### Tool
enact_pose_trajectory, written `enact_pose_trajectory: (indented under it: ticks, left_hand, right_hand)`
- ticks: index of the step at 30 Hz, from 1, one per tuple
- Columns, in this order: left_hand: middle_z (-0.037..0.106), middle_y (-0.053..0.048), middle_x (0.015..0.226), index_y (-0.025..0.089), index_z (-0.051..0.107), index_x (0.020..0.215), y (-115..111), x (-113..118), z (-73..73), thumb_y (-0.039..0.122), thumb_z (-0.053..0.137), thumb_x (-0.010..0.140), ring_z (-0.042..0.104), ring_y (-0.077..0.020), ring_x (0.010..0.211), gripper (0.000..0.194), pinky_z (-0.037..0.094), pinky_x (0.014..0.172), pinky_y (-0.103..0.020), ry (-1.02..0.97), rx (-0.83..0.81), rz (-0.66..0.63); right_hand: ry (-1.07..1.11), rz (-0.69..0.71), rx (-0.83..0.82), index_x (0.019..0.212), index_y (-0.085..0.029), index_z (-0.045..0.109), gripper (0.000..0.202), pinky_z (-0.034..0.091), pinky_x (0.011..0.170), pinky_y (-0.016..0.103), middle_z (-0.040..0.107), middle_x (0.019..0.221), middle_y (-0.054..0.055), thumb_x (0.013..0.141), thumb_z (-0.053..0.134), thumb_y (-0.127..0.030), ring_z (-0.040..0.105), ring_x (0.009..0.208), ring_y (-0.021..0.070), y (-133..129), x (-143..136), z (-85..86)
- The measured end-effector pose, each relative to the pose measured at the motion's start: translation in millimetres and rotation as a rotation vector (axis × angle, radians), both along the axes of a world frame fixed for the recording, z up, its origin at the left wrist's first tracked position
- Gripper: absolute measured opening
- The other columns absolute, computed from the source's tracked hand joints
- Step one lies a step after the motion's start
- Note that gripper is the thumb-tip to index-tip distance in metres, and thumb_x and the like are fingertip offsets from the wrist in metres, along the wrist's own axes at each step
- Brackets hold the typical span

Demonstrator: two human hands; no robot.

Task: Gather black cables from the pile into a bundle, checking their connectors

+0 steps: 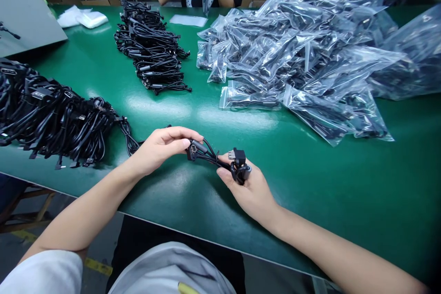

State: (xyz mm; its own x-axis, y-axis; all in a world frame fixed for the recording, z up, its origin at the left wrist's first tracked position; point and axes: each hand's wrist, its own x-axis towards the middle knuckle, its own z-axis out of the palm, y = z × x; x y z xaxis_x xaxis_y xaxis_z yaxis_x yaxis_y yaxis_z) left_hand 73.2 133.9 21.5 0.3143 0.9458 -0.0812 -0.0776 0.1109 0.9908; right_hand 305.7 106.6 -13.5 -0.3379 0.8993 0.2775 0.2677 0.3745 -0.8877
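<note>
While both hands (161,147) (250,188) grip cable (210,156), connector marking seemingly unreadable

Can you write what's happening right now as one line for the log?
left hand: holds black cable | right hand: holds its connector end | left: loose cable pile | right: bagged cables | green table

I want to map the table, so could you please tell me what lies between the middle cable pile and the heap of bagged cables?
In the head view, only bare green table separates the cable pile from the bagged cables.
</note>
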Motion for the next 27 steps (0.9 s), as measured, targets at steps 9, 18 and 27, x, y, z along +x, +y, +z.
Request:
enact_pose_trajectory:
  ticks: [9,18,27]
  left_hand:
    - [0.076,-0.005,0.092,0.016,0.075,0.095,1.0,0.7,5.6,0.031,0.07,0.086,0.065,-0.0134,0.079,0.018,0.051,0.078,-0.026,0.143,0.003,-0.011]
    - [0.067,-0.002,0.093,0.02,0.055,0.111,1.0,-1.2,7.4,0.027,0.075,0.082,0.065,-0.014,0.082,0.036,0.049,0.072,-0.025,0.122,-0.03,-0.124]
    - [0.056,0.003,0.075,0.018,0.061,0.103,-3.6,2.1,3.0,0.04,0.062,0.091,0.052,-0.0106,0.067,0.025,0.04,0.064,-0.024,0.357,0.121,-0.089]
  right_hand:
    - [-0.188,0.043,0.248,0.092,-0.022,0.061,0.02,0.048,0.063,0.026,0.062,0.087,0.003,0.085,0.053,-0.004,0.061,0.074,0.0165,1.1,5.1,4.3]
    - [-0.449,0.033,0.466,0.113,-0.019,0.062,0.035,0.054,0.061,0.029,0.067,0.092,0.007,0.084,0.047,-0.006,0.066,0.075,0.0198,0.4,12.5,10.7]
    - [-0.487,0.065,0.483,0.112,-0.017,0.062,0.035,0.052,0.06,0.028,0.069,0.092,0.008,0.083,0.046,-0.005,0.067,0.075,0.0193,-3.1,11.5,12.0]
